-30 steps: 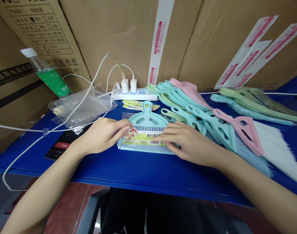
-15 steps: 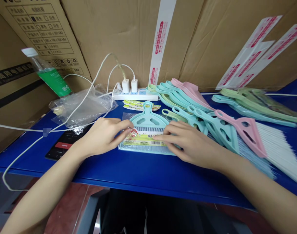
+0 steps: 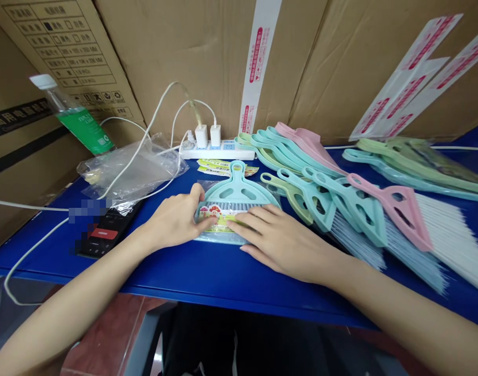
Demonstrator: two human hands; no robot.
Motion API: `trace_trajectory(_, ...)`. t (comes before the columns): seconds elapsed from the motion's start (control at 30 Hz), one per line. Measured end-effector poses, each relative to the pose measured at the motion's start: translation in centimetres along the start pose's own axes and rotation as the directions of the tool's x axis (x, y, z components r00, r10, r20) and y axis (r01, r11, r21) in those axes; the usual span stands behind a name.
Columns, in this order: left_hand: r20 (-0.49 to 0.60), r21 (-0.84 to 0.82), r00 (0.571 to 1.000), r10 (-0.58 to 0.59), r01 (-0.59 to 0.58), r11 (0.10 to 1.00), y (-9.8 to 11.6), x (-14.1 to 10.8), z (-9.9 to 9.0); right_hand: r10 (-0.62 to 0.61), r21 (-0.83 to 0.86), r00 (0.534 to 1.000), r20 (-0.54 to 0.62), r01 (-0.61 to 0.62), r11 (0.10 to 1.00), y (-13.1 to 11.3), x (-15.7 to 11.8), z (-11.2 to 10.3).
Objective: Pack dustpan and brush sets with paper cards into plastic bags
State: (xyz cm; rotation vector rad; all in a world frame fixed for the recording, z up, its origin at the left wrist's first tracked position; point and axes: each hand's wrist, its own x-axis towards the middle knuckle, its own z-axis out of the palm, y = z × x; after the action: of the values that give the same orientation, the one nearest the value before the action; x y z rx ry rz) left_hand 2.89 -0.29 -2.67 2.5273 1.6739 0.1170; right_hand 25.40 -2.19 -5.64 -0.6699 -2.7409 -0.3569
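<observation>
A light-blue dustpan (image 3: pixel 239 187) with a brush on it lies in a clear plastic bag on the blue table, handle pointing away from me. Across the brush bristles sits a yellow label (image 3: pixel 223 222) with red mushroom pictures. My left hand (image 3: pixel 179 216) is at the left edge of the bag, its thumb on the label and its index finger raised apart from it. Spread flat, the fingers of my right hand (image 3: pixel 278 235) rest on the label and the right part of the bag, covering some of both.
Loose brushes (image 3: pixel 360 209) and stacked dustpans (image 3: pixel 297 149) lie to the right, with bagged ones (image 3: pixel 419 162) beyond. Behind are a power strip (image 3: pixel 223 151) and label strips (image 3: pixel 219 168). On the left: plastic bags (image 3: pixel 132 167), a bottle (image 3: pixel 82 125), a phone (image 3: pixel 109 232), and white cables.
My right hand has moved left over the label, and its fingers lie flatter. My left thumb has moved onto the label, with the index finger now lifted.
</observation>
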Motion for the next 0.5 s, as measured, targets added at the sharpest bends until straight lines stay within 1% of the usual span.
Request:
trace_trajectory(0.13,0.032,-0.155,0.999,0.011,-0.006,0.988,-0.6,0.3,-0.1,0.016,0.037,1.000,-0.024,-0.015,0.999,0.1,-0.2,0.1)
trace_trajectory(0.27,0.045,-0.323,0.995,0.090,-0.071,0.944,-1.4,0.3,-0.2,0.016,0.059,1.000,0.002,-0.016,0.998,0.2,-0.5,0.0)
trace_trajectory(0.37,0.049,-0.383,0.988,0.146,-0.116,0.917,-1.9,0.3,-0.2,0.015,0.068,1.000,0.010,-0.015,0.998,0.3,-0.6,0.0)
trace_trajectory(0.5,0.038,-0.394,0.984,0.175,-0.147,0.908,-2.2,0.3,-0.1,0.015,0.066,1.000,-0.001,-0.015,0.998,0.4,-0.7,0.0)
